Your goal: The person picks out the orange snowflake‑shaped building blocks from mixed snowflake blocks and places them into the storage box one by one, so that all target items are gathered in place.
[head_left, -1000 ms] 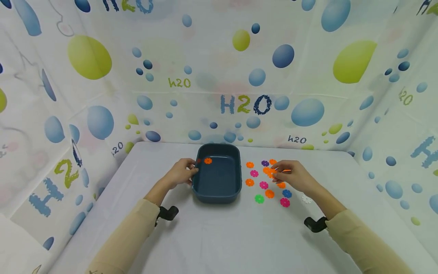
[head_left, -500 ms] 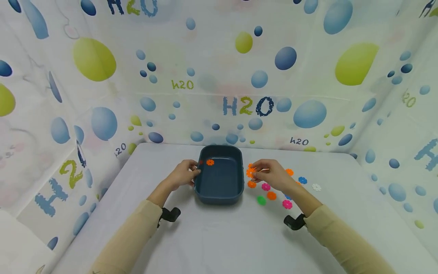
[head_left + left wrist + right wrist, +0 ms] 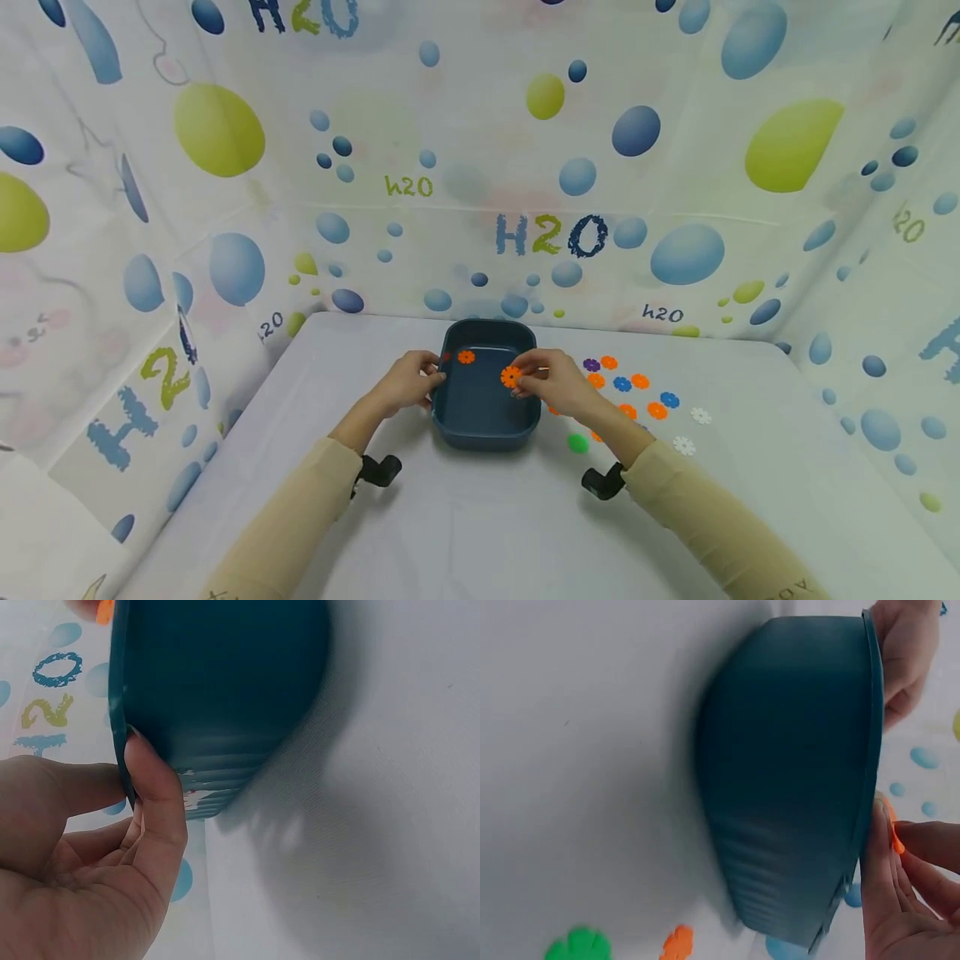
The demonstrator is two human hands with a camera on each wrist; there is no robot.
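A dark blue-green plastic basin [image 3: 487, 437] stands on the white-covered table. My left hand [image 3: 408, 382] grips its left rim; the left wrist view shows the thumb and fingers pinching the wall [image 3: 225, 682]. Over the basin's right side, my right hand [image 3: 555, 383] pinches an orange flower-shaped disc [image 3: 511, 377] between thumb and fingers. The right wrist view has that disc edge-on, just above the rim. Another orange flower-shaped disc [image 3: 467, 357] lies inside the basin towards the back.
Several flower-shaped discs are scattered on the table right of the basin: a green one [image 3: 577, 442], a purple one [image 3: 592, 364], blue ones [image 3: 670, 400], white ones [image 3: 684, 446] and orange ones [image 3: 657, 410]. A patterned curtain [image 3: 450, 183] surrounds the table's back and sides.
My right hand has moved left from the scattered discs to over the basin, carrying an orange flower-shaped disc. The left hand keeps its grip on the rim.
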